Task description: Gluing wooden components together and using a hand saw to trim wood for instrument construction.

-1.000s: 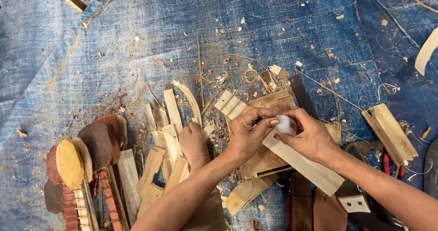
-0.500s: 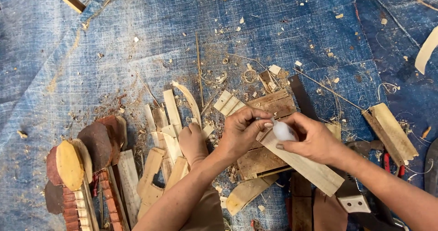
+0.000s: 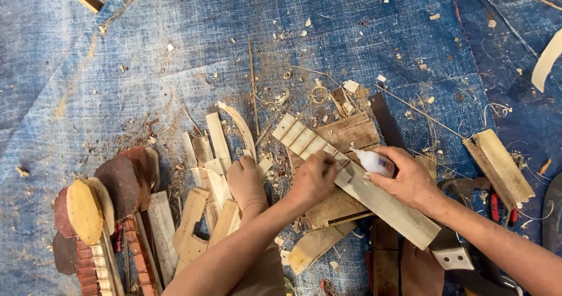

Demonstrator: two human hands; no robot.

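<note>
Though its body is mostly hidden, right hand grips glue bottle

A worn blue tarp covers the floor, littered with shavings far and wood offcuts near left.

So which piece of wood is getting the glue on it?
The long pale slat lying slantwise over the boards. The left hand presses on it and the right hand tips the small white glue bottle at it.
</note>
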